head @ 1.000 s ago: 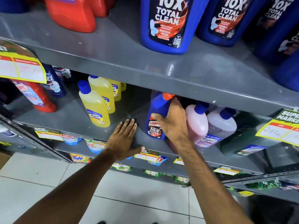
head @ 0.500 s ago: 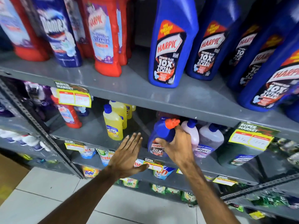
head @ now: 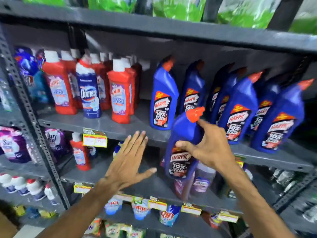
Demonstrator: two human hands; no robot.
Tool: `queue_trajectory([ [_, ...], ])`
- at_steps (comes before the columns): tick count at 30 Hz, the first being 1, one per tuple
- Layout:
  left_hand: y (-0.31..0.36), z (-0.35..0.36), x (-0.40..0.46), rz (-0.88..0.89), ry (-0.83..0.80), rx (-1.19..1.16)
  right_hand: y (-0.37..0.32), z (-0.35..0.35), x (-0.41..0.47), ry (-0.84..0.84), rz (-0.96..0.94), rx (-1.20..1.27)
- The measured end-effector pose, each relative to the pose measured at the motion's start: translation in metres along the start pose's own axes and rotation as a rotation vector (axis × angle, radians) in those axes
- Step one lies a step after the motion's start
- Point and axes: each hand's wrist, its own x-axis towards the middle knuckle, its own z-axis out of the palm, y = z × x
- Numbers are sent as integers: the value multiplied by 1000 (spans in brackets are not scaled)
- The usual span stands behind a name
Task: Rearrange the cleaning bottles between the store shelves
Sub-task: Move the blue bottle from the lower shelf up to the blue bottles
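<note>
My right hand (head: 208, 148) grips a blue Harpic bottle (head: 184, 138) with an orange cap by its neck, held in the air in front of the middle shelf edge (head: 154, 134). The bottle leans slightly right. My left hand (head: 128, 162) is flat and open beside it, fingers spread, holding nothing. On the middle shelf stands a row of several matching blue Harpic bottles (head: 163, 95), with a gap between the leftmost one and the red Harpic bottles (head: 120, 93).
A blue Domex bottle (head: 90, 93) stands among the red ones. The lower shelf (head: 149, 186) holds a red bottle (head: 79, 152) and pink and clear bottles (head: 202, 179). A slotted upright post (head: 29, 107) is at left. Green packs (head: 178, 7) fill the top shelf.
My right hand has lifted the blue Harpic bottle off the lower shelf up to the middle shelf's level. The left hand rose alongside, still open. My view tilted upward.
</note>
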Motion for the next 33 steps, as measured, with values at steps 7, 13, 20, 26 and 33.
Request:
queue_trajectory([
  [7, -26, -16, 66, -195, -139, 1, -2, -50, 69, 94, -41, 53],
  [13, -38, -5, 92, -276, -319, -44, 17, -44, 124, 76, 21, 88],
  [20, -37, -2, 99, -266, -422, -39, 42, -28, 154, 21, 67, 109],
  [26, -39, 5, 97, -266, -397, -10, 59, -22, 167, 10, 105, 145],
  [33, -40, 8, 97, -261, -380, 21, 88, 9, 147, 60, 157, 371],
])
